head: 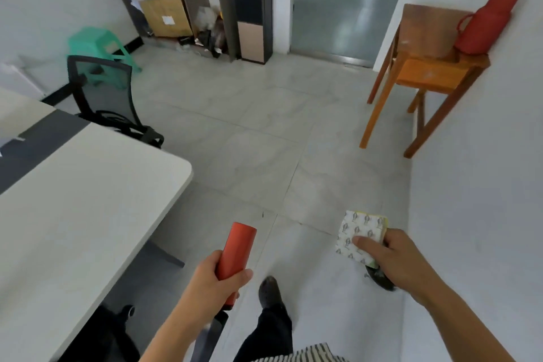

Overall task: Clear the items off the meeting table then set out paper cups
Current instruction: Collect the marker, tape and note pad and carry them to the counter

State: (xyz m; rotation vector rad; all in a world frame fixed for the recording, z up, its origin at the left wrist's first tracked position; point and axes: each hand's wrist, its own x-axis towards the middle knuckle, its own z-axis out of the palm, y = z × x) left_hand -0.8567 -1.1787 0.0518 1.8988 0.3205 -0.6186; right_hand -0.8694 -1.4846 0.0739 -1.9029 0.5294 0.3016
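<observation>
My left hand (219, 282) grips a red cylinder (237, 247) by its lower half, its top pointing up and away over the floor. A patterned white and yellow packet (359, 234) is held in my right hand (390, 258), thumb on top. Both hands are out over the tiled floor, to the right of the white meeting table (88, 200), whose rounded corner is at the left. No paper cups are in view.
A wooden side table (423, 67) stands against the right wall with a red flask (487, 23) on it. A black mesh chair (105, 97) and green stool (94, 44) sit beyond the table. Shelves, a cardboard box and a water dispenser (252, 9) line the back wall.
</observation>
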